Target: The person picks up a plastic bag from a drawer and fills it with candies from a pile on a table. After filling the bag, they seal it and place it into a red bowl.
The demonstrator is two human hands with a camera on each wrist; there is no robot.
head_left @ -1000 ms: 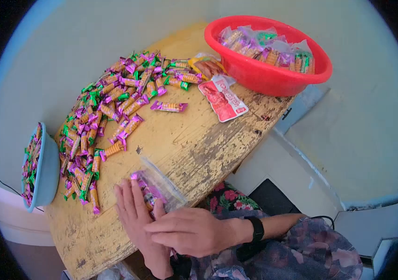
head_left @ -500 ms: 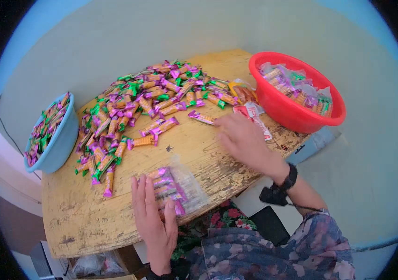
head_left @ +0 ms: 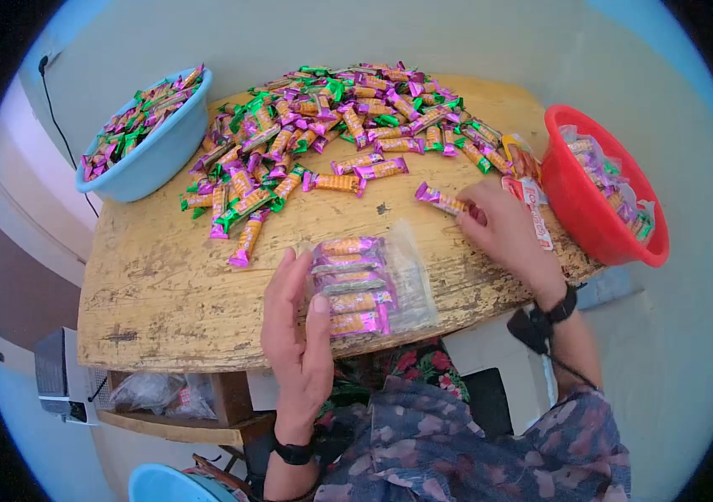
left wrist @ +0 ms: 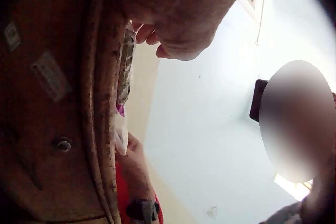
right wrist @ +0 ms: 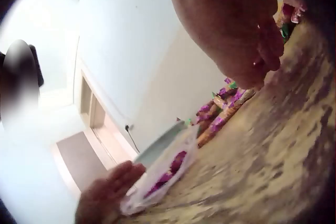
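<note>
My left hand [head_left: 296, 326] rests at the left edge of a clear plastic bag [head_left: 411, 280], its fingers extended and the thumb lying over the bag's side. Inside the bag, several purple-ended wrapped snack bars [head_left: 355, 301] lie stacked in a row. Farther right, my right hand [head_left: 508, 234] pinches the right end of a single wrapped snack bar [head_left: 437, 199] with curled fingers. In the right wrist view the bag [right wrist: 142, 200] shows beside the left hand [right wrist: 107, 195], while the right fingertips come down at the tabletop.
A big heap of purple and green wrapped bars [head_left: 348, 117] covers the back of the worn wooden table [head_left: 172, 309]. Back left stands a blue basin [head_left: 155, 159] full of bars; at right, a red basin [head_left: 595, 217] holds filled bags. Flat printed packets [head_left: 532, 209] lie beside it.
My right hand has left the left hand and bag, moved right and taken hold of the lone snack bar. The left hand stays by the bag. The head view has shifted.
</note>
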